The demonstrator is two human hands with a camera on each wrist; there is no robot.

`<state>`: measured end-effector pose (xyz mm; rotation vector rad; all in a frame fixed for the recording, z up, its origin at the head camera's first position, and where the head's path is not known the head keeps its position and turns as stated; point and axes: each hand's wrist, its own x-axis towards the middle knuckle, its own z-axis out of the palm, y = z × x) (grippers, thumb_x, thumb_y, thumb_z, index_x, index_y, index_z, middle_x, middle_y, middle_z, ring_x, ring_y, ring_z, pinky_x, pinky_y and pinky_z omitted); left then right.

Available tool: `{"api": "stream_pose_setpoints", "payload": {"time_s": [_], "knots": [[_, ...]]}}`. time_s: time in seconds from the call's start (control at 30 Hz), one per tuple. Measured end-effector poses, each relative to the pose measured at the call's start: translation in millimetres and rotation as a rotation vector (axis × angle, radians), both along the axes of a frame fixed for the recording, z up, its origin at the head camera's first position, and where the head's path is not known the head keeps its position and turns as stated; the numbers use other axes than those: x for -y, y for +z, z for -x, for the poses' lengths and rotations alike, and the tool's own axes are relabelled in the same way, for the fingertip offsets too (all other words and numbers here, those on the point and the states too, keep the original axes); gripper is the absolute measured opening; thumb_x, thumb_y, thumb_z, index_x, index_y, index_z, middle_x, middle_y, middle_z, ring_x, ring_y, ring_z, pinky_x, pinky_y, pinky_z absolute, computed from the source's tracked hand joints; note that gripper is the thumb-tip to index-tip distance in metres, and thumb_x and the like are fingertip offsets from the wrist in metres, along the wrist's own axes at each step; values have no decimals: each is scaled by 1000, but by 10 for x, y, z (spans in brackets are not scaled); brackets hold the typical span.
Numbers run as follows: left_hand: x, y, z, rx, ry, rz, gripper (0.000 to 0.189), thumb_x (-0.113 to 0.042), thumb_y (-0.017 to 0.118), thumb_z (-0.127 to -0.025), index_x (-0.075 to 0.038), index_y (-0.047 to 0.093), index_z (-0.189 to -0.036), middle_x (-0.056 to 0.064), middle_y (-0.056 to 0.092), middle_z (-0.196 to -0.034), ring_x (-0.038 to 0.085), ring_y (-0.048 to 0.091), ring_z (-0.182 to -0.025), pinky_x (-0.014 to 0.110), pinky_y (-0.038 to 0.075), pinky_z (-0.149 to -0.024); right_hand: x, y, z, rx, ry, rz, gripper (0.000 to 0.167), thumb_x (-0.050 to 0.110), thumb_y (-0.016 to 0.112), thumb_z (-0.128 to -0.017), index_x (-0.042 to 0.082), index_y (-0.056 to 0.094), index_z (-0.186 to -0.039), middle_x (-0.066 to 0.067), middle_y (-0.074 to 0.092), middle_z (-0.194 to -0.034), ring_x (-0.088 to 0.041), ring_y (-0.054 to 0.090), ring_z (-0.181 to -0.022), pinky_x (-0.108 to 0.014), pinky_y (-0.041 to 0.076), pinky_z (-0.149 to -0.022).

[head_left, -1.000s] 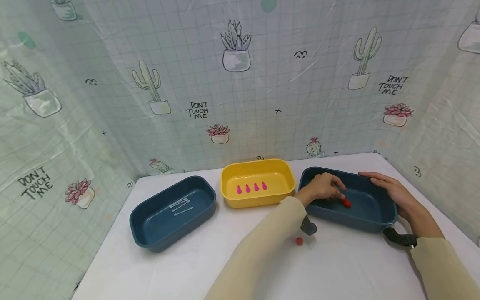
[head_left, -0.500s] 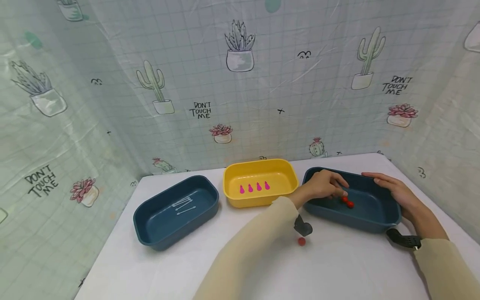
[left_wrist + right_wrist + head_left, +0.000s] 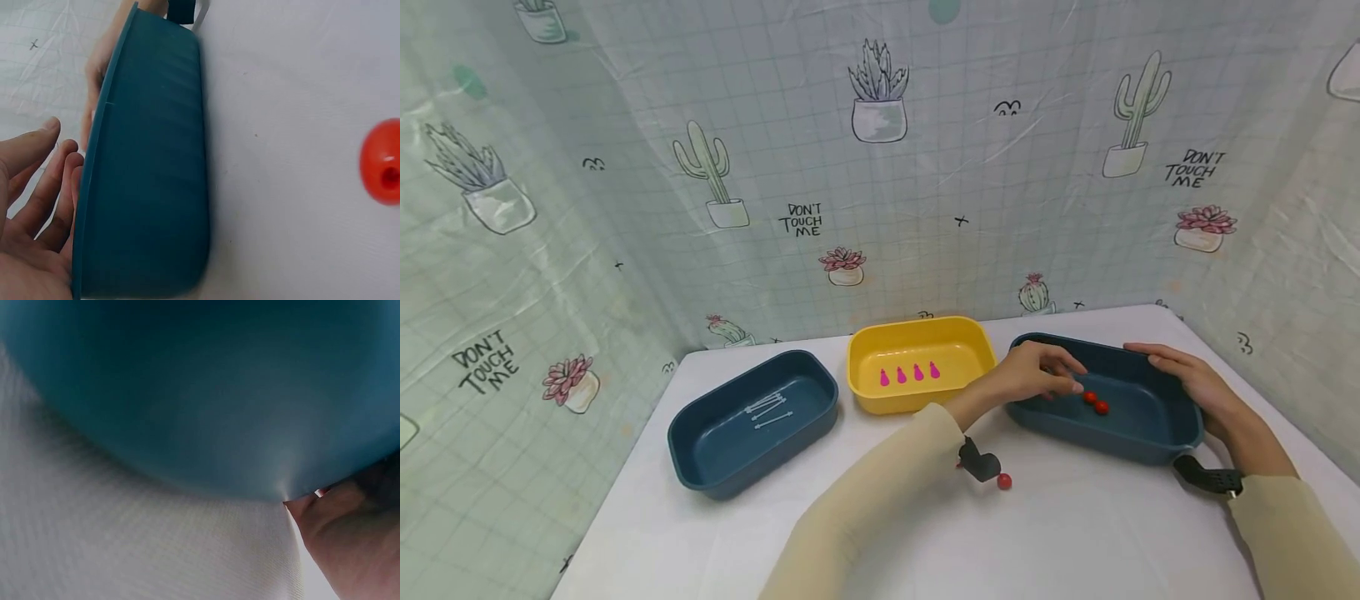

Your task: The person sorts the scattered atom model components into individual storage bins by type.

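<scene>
Over the left half of the right-hand dark blue bin (image 3: pixel 1120 446), my left hand (image 3: pixel 1033 372) hovers with thumb and fingers apart and nothing between them. Two red beads (image 3: pixel 1096 402) lie close together on the bin's floor, just right of my fingertips. In the left wrist view, the thumb and loosely bent fingers (image 3: pixel 44 200) show past the bin's rim. My right hand (image 3: pixel 1202 387) rests on the bin's far right rim, its fingers stretched along the edge. On the white table, a red bead (image 3: pixel 381 164) shows a round hole.
A yellow bin (image 3: pixel 868 407) with several pink pear-shaped pieces (image 3: pixel 901 375) stands at the back middle. Farther left, another dark blue bin (image 3: pixel 730 483) holds several pale thin rods (image 3: pixel 767 408). A red bead (image 3: pixel 1004 481) sits near my left wrist camera (image 3: pixel 979 460), which partly covers another red spot.
My left hand has drawn back leftward from the two red beads, and its fingers have spread from a pinch. The beads stay in the bin. My right hand stays on the rim.
</scene>
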<state>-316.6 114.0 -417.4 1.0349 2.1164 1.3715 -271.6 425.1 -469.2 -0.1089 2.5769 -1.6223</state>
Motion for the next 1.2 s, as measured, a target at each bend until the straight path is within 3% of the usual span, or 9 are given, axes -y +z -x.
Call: {"api": "stream_pose_setpoints", "payload": {"time_s": [0.2,0.23,0.67,0.8,0.97,1.2], "knots": [[143,-8,-43,4,-15,-31,29,-18,75,-95,-9,73,-123,-8,73,-88,14,69,-78,23,62,-72,-5,8,-2,-15,13,31,57,46,36,-112,17,38,-161,42,48,-125,24,43,-110,-10,41,-82],[173,-5,-54,6,-17,-34,29,-18,75,-95,-9,73,-123,-8,73,-89,12,68,-76,23,62,-72,0,8,-1,-9,12,28,57,46,36,-112,18,38,-161,42,47,-126,23,43,-111,-14,42,-90],[619,35,-178,30,-19,-132,28,-18,74,-96,-10,71,-124,-8,74,-99,6,66,-81,26,63,-77,-1,-23,29,-2,4,30,57,46,36,-111,18,38,-161,41,47,-125,23,45,-107,-9,43,-81],[733,41,-214,36,-1,-149,29,-19,74,-96,-9,71,-123,-5,74,-100,12,68,-84,26,63,-78,-16,-16,20,-17,9,49,54,41,37,-112,16,39,-160,45,50,-120,25,48,-107,-9,42,-80],[909,-21,-256,43,40,-147,29,-18,73,-97,-9,72,-124,4,75,-102,34,70,-95,26,63,-77,-17,-16,21,-19,15,70,53,39,38,-112,16,40,-160,46,52,-119,25,49,-107,-8,43,-79],[1148,-188,-310,75,121,-150,29,-20,74,-96,-9,73,-123,6,75,-105,23,70,-86,26,62,-74,-7,-9,13,-41,17,62,52,38,38,-112,14,41,-159,46,52,-120,26,48,-108,-8,41,-81]]}}
